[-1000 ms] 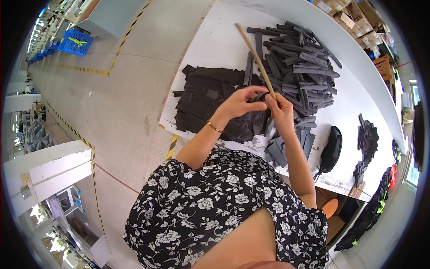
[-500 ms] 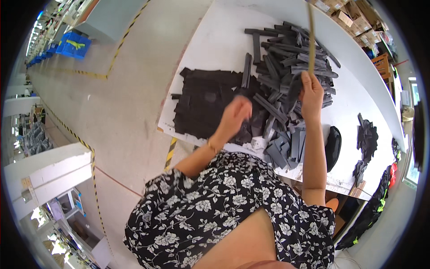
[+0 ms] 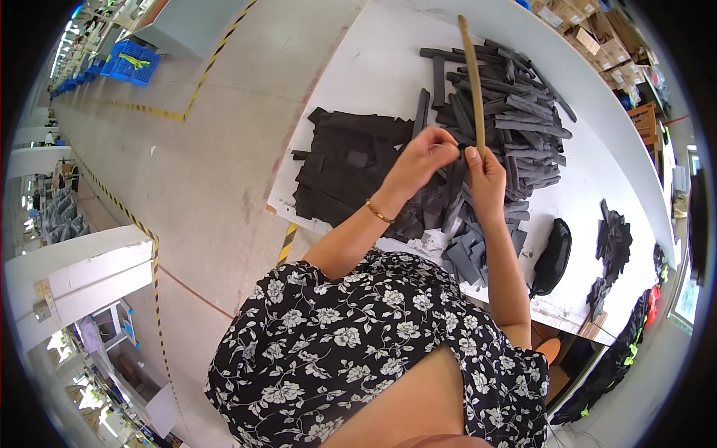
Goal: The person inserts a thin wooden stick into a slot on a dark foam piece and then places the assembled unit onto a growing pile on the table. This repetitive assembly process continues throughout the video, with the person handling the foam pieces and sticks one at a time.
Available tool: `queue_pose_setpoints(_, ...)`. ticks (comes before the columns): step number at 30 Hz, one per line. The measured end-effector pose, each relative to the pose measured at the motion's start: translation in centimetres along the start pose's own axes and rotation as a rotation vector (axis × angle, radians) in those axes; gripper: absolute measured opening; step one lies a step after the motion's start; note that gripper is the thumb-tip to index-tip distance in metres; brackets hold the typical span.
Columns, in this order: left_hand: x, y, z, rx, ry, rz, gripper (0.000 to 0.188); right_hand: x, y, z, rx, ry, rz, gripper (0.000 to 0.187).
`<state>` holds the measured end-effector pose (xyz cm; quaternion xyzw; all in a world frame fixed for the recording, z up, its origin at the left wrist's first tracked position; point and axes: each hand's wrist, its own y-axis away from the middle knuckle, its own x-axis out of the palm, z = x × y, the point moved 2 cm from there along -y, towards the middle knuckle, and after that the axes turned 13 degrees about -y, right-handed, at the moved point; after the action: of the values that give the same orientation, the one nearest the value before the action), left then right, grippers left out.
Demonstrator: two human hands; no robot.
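My right hand (image 3: pixel 489 183) is closed round the lower end of a thin wooden stick (image 3: pixel 473 75), which points up and slightly left over the table. Close to its left, my left hand (image 3: pixel 422 160) has thumb and fingers pinched together. A bit of dark material shows between the two hands; whether my left fingers grip it is hidden. Beyond the stick lies a heap of dark grey fabric tubes or folded strips (image 3: pixel 530 112). Under and left of my left hand spread flat black fabric pieces (image 3: pixel 336 175). Smaller grey pieces (image 3: pixel 464 261) lie beside my right forearm.
The white table (image 3: pixel 597 160) has a raised wall along its right side. A black pouch-like thing (image 3: pixel 553 257) and a black scrap pile (image 3: pixel 612 239) lie right of my forearm. Cardboard boxes (image 3: pixel 590 37) stand beyond the wall; a blue crate (image 3: pixel 131 63) stands far left.
My right hand has come left and nearer with the stick, which now leans left. My left hand has moved right and up from the flat pieces to meet it.
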<state>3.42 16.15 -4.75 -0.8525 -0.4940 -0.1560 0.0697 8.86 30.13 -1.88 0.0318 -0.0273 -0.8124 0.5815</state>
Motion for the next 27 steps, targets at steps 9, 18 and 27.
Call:
queue_pose_setpoints(9, -3.2, -1.4, 2.0, -0.158, 0.420, -0.385, 0.044, -0.4, 0.1, -1.4, 0.049, -0.035, -0.003, 0.028)
queue_pose_setpoints(18, -3.4, -2.2, 3.6, -0.360, 0.856, -0.515, 0.047, 1.5, 1.5, -4.3, 0.140, 0.204, 0.248, 0.027)
queue_pose_setpoints(27, -8.8, -2.0, 3.8, -0.325, 0.979, -0.481, 0.041, 1.7, 3.9, -4.4, 0.463, -0.025, 0.440, 0.026)
